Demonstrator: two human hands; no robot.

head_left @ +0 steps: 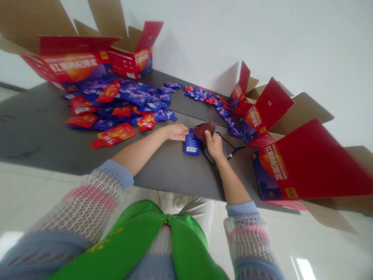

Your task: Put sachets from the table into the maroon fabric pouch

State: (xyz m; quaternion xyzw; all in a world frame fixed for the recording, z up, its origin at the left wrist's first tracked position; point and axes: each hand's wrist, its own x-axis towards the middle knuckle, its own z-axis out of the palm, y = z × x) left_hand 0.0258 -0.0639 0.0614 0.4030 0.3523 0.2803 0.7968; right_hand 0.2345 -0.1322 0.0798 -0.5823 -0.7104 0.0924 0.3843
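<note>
A blue pouch (191,144) with a white barcode label facing up is at the middle of the grey table. My left hand (178,132) pinches it at its upper left edge, fingers together. Just right of it, my right hand (214,144) is wrapped round a dark red-brown rounded object (204,131), whose kind I cannot make out. This object partly covers the pouch's upper right corner. Under and beside my right hand a black cord (233,149) loops over the table; whether it joins the held object is unclear.
A heap of blue and red pouches (125,97) lies at the left, one red pouch (113,135) in front. More pouches (223,109) form a curved line at the back right. Open red cartons stand back left (78,66) and along the right (309,167). A white wall rises behind.
</note>
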